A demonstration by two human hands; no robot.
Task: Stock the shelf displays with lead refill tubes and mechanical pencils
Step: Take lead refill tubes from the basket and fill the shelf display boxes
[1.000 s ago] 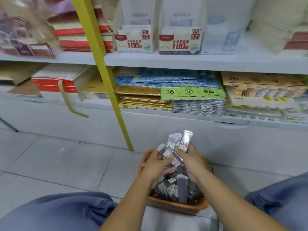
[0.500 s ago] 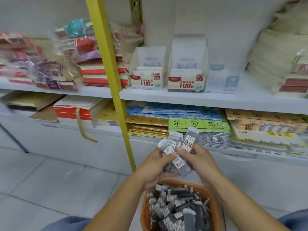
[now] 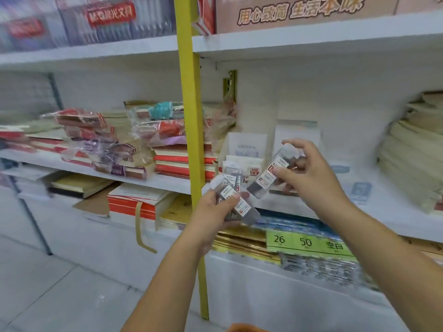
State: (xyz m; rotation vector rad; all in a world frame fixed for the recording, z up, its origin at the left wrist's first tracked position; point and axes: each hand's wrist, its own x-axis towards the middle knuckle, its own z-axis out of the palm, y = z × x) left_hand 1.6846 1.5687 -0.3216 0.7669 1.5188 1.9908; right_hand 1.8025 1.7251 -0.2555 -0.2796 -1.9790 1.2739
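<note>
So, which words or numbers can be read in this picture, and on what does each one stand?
"26", "50", "空白": green paper label, lower shelf.
"HB": white cardboard display box.
"用心致简 生活本味": pink banner, top shelf.
Labels on the clear plastic lead refill tubes: too blurred to read.

A yellow upright post [image 3: 190,116] stands just left of the left hand [image 3: 213,214], and wrapped stacks of red-edged notebooks [image 3: 167,164] lie further left. Below the right hand [image 3: 311,173] sits a green label [image 3: 306,243] reading 26 and 50. Beige paper stacks [image 3: 412,152] lie well to its right.
</note>
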